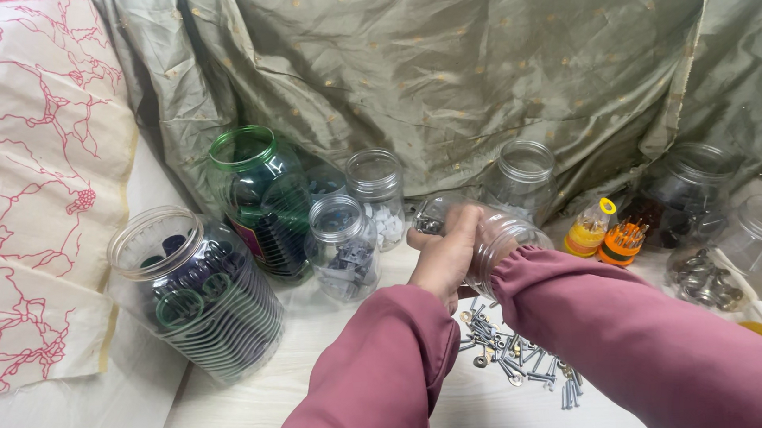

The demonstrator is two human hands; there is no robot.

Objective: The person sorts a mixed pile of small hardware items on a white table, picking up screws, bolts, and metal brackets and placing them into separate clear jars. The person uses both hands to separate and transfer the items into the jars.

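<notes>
My left hand (444, 256) is closed around a clear plastic jar (494, 231), which is tipped on its side above the pale tabletop (233, 414). My right arm in a maroon sleeve (654, 346) reaches in from the right, and its cuff ends at the jar. The right hand itself is hidden behind the jar and my left hand. Directly below the jar lies a loose pile of screws, bolts and washers (514, 357).
A big clear jar of dark rings (198, 297), a green jar (263, 202), small jars (342, 246) (377, 196), an empty jar (524, 177), orange screwdriver sets (608, 234), a dark jar (688, 189) and a tipped jar of metal parts (743, 254) line the back. A pillow (15, 184) lies left.
</notes>
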